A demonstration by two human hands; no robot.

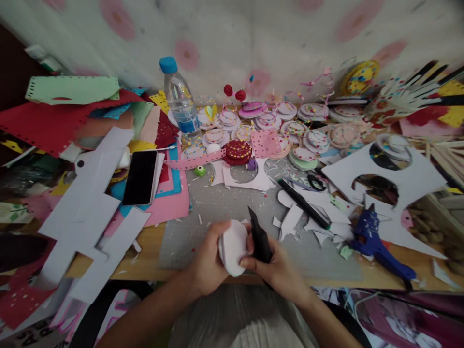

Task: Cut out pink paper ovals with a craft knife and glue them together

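My left hand (pixel 209 261) is wrapped round the left edge of a white foam disc (pixel 235 249), which looks like a few round layers stacked together. In my right hand (pixel 277 268) is a black utility knife (pixel 259 237), its dark blade pointing up and away from me. The right thumb and a fingertip also touch the disc's right side. Both hands are close together over the near edge of a grey cutting mat (pixel 213 203). White foam offcuts (pixel 292 222) and a black marker (pixel 304 204) lie on the mat to the right.
Decorated foam discs (pixel 268 120) crowd the back beside a water bottle (pixel 181 104). A phone (pixel 140 178) rests on coloured sheets at left, near a large white foam cutout (pixel 85 193). A blue glue gun (pixel 380 246) and a foam sheet with holes (pixel 416 176) lie right.
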